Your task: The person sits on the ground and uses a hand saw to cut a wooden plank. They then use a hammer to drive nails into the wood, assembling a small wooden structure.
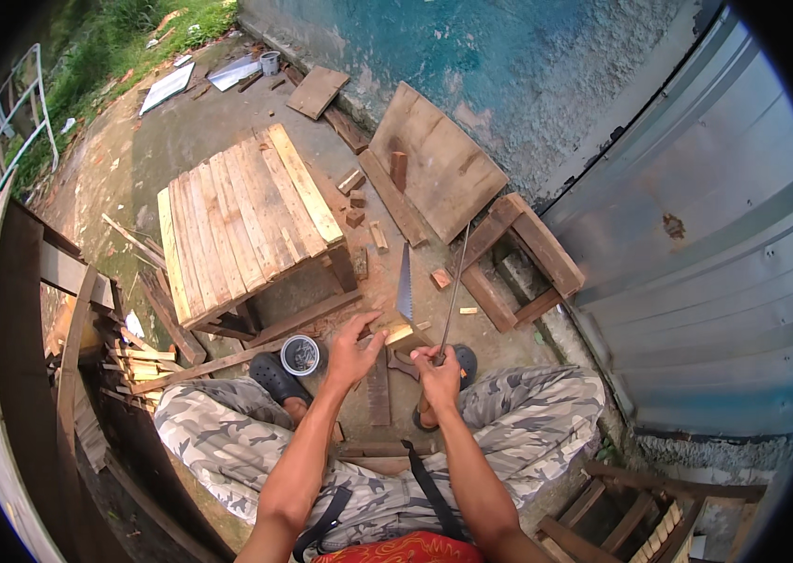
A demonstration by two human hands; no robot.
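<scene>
My right hand (438,373) is closed round the lower end of a long thin metal rod (455,293), which points up and away from me. Left of it, my left hand (356,349) has its fingers stretched apart, fingertips at the near end of a short pale wood block (402,335). That block sits between my two hands. Just beyond it a handsaw (405,286) shows its toothed blade, and its wooden handle is partly hidden behind the block and my right hand. Beneath lies a narrow plank (378,392) between my feet.
A slatted wooden table (232,220) stands ahead left. Beside my left shoe is a tub (300,356) of small dark pieces, likely nails. Boards (438,159) and a wooden frame (532,249) lie along the blue wall. Wood offcuts (355,183) litter the concrete; corrugated metal (696,235) rises at right.
</scene>
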